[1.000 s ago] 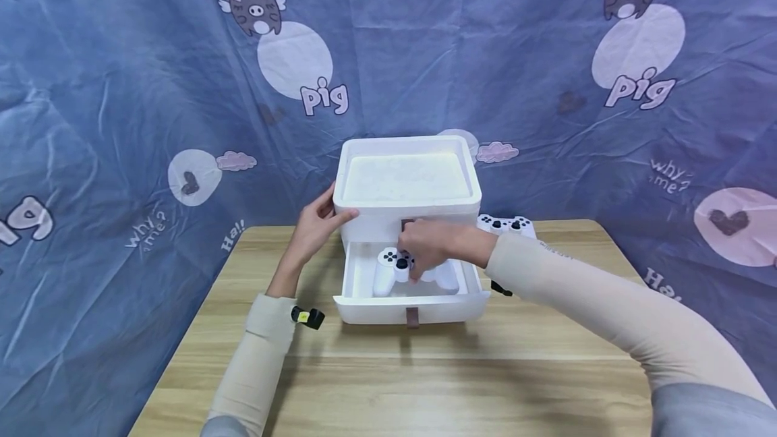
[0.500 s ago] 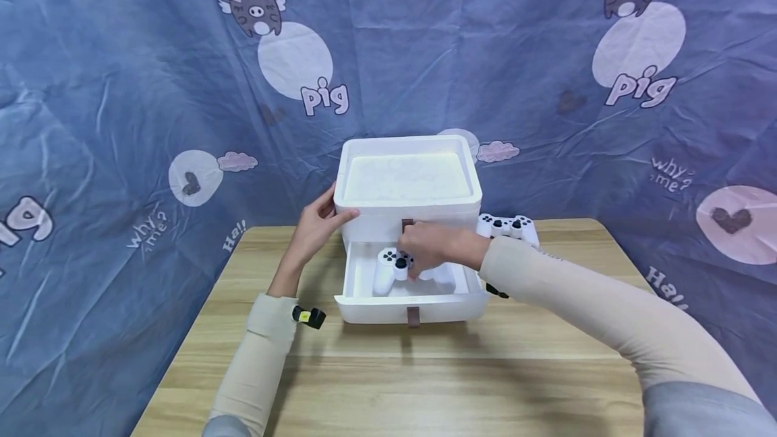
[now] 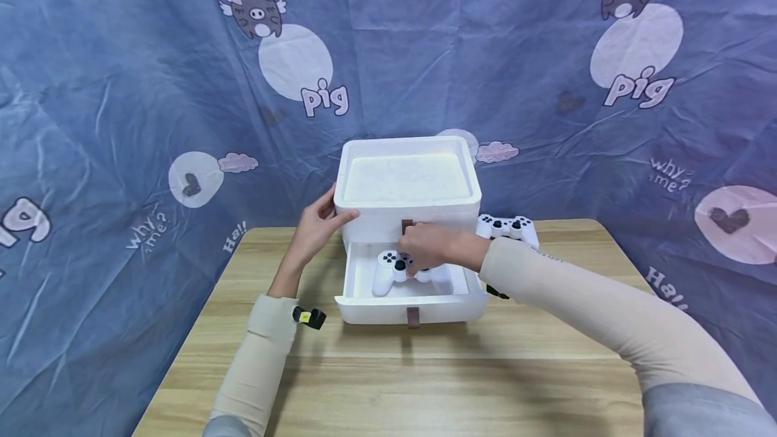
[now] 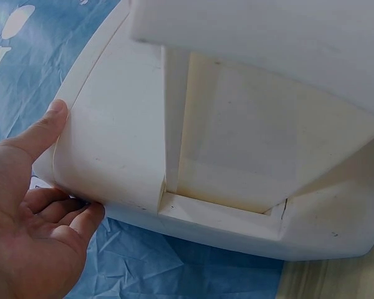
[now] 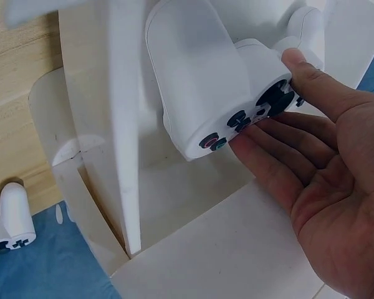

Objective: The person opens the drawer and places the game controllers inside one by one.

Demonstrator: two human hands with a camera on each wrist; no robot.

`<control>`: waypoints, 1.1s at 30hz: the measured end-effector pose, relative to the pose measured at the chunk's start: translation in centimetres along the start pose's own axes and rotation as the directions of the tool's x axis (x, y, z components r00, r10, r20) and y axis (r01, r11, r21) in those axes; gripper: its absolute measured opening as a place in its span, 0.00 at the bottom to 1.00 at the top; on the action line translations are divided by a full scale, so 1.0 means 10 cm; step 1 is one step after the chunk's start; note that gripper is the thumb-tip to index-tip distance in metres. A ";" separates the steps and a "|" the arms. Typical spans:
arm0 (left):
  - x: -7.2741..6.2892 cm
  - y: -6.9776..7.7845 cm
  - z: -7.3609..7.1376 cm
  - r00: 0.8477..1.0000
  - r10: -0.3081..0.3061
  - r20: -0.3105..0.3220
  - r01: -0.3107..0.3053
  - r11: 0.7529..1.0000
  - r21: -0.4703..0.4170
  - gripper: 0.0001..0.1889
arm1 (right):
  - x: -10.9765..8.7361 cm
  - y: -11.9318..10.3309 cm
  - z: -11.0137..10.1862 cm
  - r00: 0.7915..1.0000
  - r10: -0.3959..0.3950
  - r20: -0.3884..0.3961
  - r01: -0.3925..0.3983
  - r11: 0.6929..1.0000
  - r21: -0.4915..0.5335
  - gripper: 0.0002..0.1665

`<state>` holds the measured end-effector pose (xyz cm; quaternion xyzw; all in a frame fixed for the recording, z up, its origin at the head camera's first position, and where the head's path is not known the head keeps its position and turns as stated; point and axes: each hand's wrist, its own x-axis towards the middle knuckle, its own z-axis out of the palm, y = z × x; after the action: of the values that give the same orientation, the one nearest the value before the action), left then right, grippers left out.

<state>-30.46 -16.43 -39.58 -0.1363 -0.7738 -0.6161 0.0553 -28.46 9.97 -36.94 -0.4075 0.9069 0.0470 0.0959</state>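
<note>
A white two-tier drawer box (image 3: 376,226) stands mid-table, its lower drawer (image 3: 370,310) pulled out toward me. Inside that drawer is a white game controller (image 3: 384,278) with black sticks and buttons. My right hand (image 3: 432,245) reaches down into the drawer and pinches the controller at its middle. In the right wrist view the thumb lies on one side of the controller (image 5: 199,68) and the fingers curl under the other. My left hand (image 3: 312,228) grips the box's front left corner, thumb on the front and fingers round the side.
A second white game controller (image 3: 523,228) lies on the wooden table (image 3: 315,383) at the box's right, partly hidden by my right sleeve. The box's top is a shallow tray (image 3: 409,177). A blue cloth (image 3: 407,52) with pig prints hangs behind the table.
My right hand's fingers have shifted slightly on the controller, and its right stick shows beside them. The left hand, box and drawer have stayed in place.
</note>
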 end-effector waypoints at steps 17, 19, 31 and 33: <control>0.00 -0.02 0.00 1.000 0.002 0.000 -0.002 1.000 0.011 0.49 | -0.27 -0.01 -0.18 0.979 -0.113 -0.173 0.101 0.992 -0.074 0.06; 0.00 0.00 0.00 1.000 0.002 0.001 -0.002 1.000 0.011 0.49 | -0.32 0.00 -0.20 0.962 -0.140 -0.233 0.128 0.990 -0.067 0.08; -0.01 0.02 -0.01 1.000 -0.023 0.005 0.023 0.999 0.023 0.52 | -0.68 -0.07 -0.22 0.870 -0.072 -0.488 0.132 0.987 0.089 0.15; -0.01 0.02 0.00 1.000 -0.024 0.006 0.024 0.999 0.023 0.52 | -0.74 -0.09 -0.20 0.865 -0.038 -0.499 0.107 0.988 0.109 0.15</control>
<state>-30.28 -16.44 -39.40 -0.1284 -0.7826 -0.6074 0.0470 -23.25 14.40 -33.41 -0.4325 0.8862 -0.1232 -0.1115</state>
